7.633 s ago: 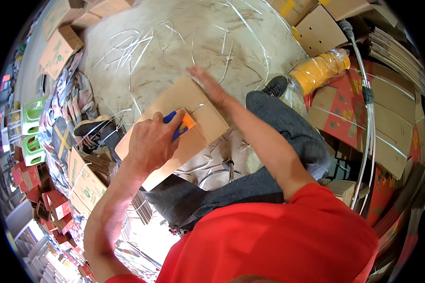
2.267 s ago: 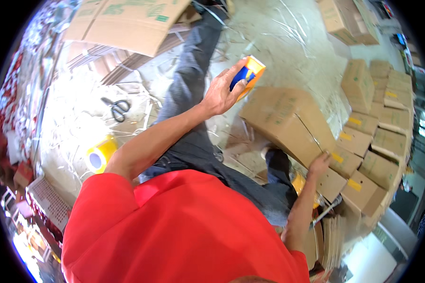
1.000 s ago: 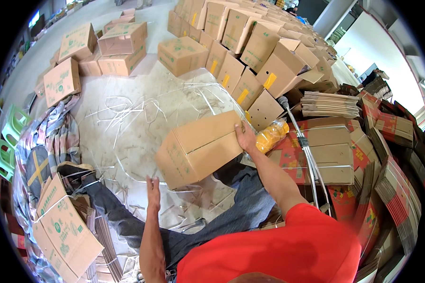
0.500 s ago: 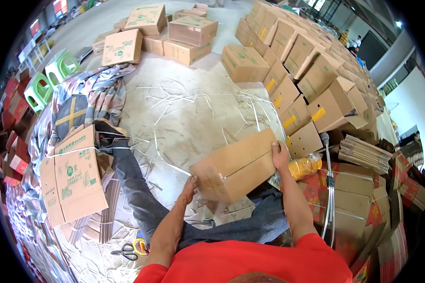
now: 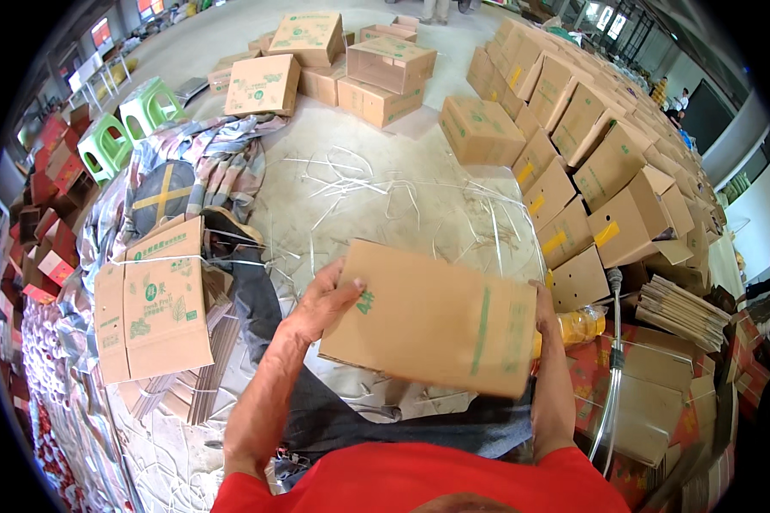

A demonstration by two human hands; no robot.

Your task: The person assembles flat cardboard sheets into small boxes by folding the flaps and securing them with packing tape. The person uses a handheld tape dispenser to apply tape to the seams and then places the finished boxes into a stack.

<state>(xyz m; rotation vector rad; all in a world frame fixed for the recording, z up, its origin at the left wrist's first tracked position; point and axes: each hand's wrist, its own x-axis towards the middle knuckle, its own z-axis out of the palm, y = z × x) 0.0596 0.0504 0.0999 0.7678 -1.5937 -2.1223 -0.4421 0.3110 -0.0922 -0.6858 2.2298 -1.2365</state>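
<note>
Between my two hands, above my lap, a brown cardboard box (image 5: 428, 321) is held with a broad side up. That side bears green print and a green stripe and is slightly blurred at its right end. My left hand (image 5: 329, 299) grips the upper left edge, thumb on top and the other fingers partly behind. At the opposite end, my right hand (image 5: 541, 308) closes on the right edge; most of its fingers are hidden behind the cardboard. To my left stands a strapped bundle of flattened cardboard boxes (image 5: 167, 299), tied with white strap.
Loose white strapping (image 5: 351, 179) lies on the floor ahead. Stacked cartons (image 5: 612, 167) rise at the right, and more boxes (image 5: 381, 101) stand farther off. A roll of yellow tape (image 5: 583, 325) and a metal pole (image 5: 614, 359) are beside my right arm. Green stools (image 5: 150, 107) stand left.
The box has been turned, so a printed broad side faces up instead of the plain seamed one. My left hand has moved up to its upper left edge. The whole view has shifted.
</note>
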